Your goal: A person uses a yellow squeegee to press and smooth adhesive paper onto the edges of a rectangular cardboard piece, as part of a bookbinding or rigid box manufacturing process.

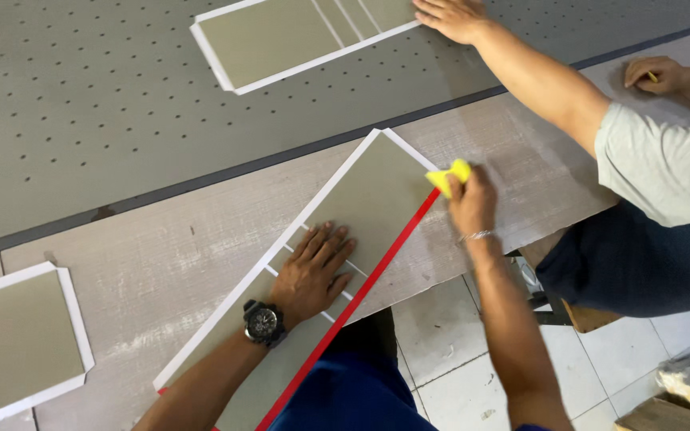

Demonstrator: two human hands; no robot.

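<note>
A long grey-green panel (pixel 377 191) with white edges on its left and top and a red strip (pixel 377 267) along its right edge lies diagonally on the wooden bench. My left hand (pixel 313 271), with a black wristwatch, presses flat on the panel's middle, fingers spread. My right hand (pixel 471 199) grips a small yellow scraper (pixel 449 175) and holds it against the panel's upper right corner, at the top end of the red strip.
Another person sits at the right, one hand (pixel 453 17) on a second white-edged panel (pixel 281 36) lying on the grey perforated table (pixel 81 96), the other hand (pixel 652 73) on the bench. A third panel (pixel 17 339) lies at the left. Tiled floor (pixel 457 351) shows below.
</note>
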